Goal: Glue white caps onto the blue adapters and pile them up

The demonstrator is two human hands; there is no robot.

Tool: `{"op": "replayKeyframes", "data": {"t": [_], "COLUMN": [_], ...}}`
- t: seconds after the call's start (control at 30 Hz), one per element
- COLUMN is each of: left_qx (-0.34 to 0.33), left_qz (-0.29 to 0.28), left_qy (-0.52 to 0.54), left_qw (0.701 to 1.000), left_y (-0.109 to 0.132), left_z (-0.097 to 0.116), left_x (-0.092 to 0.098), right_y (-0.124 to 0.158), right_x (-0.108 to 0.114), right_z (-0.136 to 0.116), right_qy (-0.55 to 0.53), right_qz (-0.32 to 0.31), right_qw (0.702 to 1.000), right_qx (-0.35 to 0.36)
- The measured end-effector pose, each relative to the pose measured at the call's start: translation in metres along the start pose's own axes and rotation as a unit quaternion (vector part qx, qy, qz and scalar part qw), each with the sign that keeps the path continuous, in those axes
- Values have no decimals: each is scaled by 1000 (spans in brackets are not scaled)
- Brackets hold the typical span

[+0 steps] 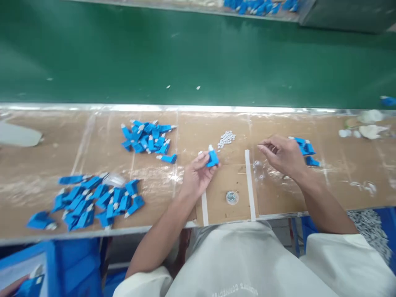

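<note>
My left hand [198,175] is closed on a small blue plastic part [212,159] with a white tip pointing up, held just above the bench. Off to the right, my right hand [283,154] has its thumb and fingertips pinched together; whatever lies between them is too small to make out. Between the hands and farther back is a little heap of small white pieces [227,138]. Several blue parts [309,150] lie beside my right hand, partly hidden by it. A small round clear-rimmed disc [232,197] sits on the cardboard in front of me.
Two piles of blue parts, a far pile [148,138] and a near pile [93,202], lie on the left. A green belt [198,57] runs behind the cardboard-covered bench [216,206]. Blue bins [77,264] stand below; white scraps [369,123] lie far right.
</note>
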State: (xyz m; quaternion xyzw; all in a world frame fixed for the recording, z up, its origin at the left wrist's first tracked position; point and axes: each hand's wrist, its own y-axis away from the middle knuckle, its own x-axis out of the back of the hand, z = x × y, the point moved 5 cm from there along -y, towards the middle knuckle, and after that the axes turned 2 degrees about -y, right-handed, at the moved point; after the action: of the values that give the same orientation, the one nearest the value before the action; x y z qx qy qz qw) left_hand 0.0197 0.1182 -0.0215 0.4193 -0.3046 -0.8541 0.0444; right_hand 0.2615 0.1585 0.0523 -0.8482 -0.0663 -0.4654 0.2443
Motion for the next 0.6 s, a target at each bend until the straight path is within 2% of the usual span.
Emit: {"op": "replayKeyframes", "data": {"t": [0.17, 0.23, 0.33, 0.47, 0.6], "left_qx": [9, 15, 23, 18, 19], "left_qz": [-22, -12, 9, 31, 61], "left_qy": [-14, -17, -28, -31, -11], "left_qw": [1000, 1000, 999, 999, 998], "left_y": [2, 2, -1, -4, -6], "left_z": [-2, -3, -3, -2, -2], "left_x": [1, 1, 2, 2, 1], "right_y": [25, 38, 52, 54, 36], "right_x": [15, 8, -17, -44, -39], "right_z": [3, -4, -21, -33, -29], "right_qy": [12, 7, 2, 55, 54], "right_qz": [-85, -113, -146, -151, -96], "right_qw": [996, 993, 985, 979, 986], "right_qx": [-16, 15, 88, 124, 123]}}
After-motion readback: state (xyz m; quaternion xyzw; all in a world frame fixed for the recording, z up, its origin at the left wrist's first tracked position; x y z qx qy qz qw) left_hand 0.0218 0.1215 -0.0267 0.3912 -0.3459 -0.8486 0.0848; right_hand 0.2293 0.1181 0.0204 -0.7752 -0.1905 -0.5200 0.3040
